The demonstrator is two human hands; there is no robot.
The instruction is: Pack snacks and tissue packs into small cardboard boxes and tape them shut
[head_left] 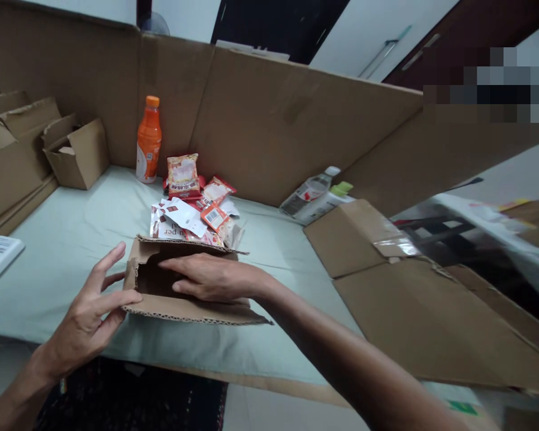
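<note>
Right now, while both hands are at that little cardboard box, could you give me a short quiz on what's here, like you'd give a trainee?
1. True or false: the orange bottle lies on its side.
2. The right hand rests on: A a loose packet, B the cardboard box, C a clear bottle.
3. What is piled just beyond the box?
Key: 1 false, it stands upright; 2 B; 3 snack packets.

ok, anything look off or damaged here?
The small cardboard box that the left hand and right hand touch has ragged, torn edges. Behind it the snack packets lie in a loose heap. Two bottles lie tipped on their sides by the cardboard wall; the orange bottle stands upright.
</note>
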